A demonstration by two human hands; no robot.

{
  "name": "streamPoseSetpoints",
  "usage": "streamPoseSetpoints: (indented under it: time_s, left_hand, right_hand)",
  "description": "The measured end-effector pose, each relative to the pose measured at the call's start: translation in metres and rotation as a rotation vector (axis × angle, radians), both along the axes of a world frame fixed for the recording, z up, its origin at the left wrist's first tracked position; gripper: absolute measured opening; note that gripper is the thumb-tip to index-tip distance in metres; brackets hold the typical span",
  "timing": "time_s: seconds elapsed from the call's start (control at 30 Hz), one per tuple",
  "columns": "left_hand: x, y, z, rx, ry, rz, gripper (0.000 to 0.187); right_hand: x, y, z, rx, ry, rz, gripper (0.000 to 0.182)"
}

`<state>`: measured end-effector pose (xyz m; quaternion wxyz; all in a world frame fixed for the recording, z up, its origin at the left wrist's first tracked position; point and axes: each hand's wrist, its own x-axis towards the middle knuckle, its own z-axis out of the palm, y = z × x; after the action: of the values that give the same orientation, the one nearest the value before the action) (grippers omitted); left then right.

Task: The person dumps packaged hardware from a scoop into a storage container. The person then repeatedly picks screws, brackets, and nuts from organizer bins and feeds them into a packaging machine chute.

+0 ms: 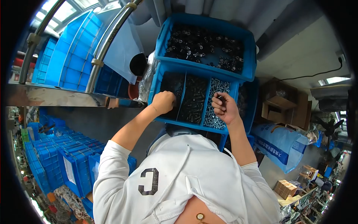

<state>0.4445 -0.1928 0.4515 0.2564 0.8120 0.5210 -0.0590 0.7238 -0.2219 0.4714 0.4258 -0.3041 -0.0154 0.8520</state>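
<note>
A blue divided bin (179, 123) stands right in front of me, its dividers making side-by-side compartments. My left hand (163, 103) is closed at the left compartment, fingertips curled down over small dark parts (172, 80) and partly hidden. Black screws (194, 95) fill the middle compartment. Above the silver screws (213, 120) on the right, my right hand (226, 108) is closed, thumb and fingers drawn together. Something small and dark shows at its fingertips; I cannot tell what it is.
Behind the divided bin, a second blue bin (206, 64) holds many small black parts with shiny bits. A metal rack (56, 96) with blue crates (76, 48) stands left. Stacked blue crates (48, 156) sit lower left. Cardboard boxes (285, 100) and a blue-white plastic sack (279, 143) lie right.
</note>
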Motion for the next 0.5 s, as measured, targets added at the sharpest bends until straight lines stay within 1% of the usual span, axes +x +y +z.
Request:
streamPoseSetpoints:
  time_s: [0.03,0.13,0.17,0.27,0.3,0.4,0.43,0.5]
  left_hand:
    - [-0.002,0.002,0.001,-0.025,0.003,-0.002,0.012]
    - [-0.011,0.003,-0.009,0.083,-0.258,-0.022,0.009]
    - [-0.008,0.005,0.007,0.039,-0.376,-0.052,0.007]
    - [-0.006,0.004,0.028,-0.464,-0.854,0.372,0.012]
    - [-0.002,0.001,0.032,-0.676,-1.135,0.551,0.017]
    - [0.016,0.019,0.032,-1.004,-1.308,0.669,0.014]
    - [0.027,0.025,0.029,-0.967,-1.273,0.648,0.017]
    - [0.056,0.035,0.023,-0.502,-0.802,0.398,0.016]
  right_hand:
    - [0.002,-0.004,-0.002,-0.004,0.013,-0.019,0.02]
    - [0.006,-0.014,-0.001,-0.005,0.052,-0.072,0.019]
    - [0.008,-0.017,-0.003,0.008,0.08,-0.076,0.019]
    - [0.009,-0.024,-0.001,-0.016,0.1,-0.121,0.017]
    - [0.007,-0.026,0.002,-0.034,0.097,-0.138,0.017]
    - [-0.005,-0.026,0.011,-0.135,-0.177,-0.245,0.016]
    - [-0.005,-0.027,0.007,-0.134,-0.133,-0.255,0.016]
    - [-0.003,-0.026,-0.006,-0.132,-0.045,-0.276,0.017]
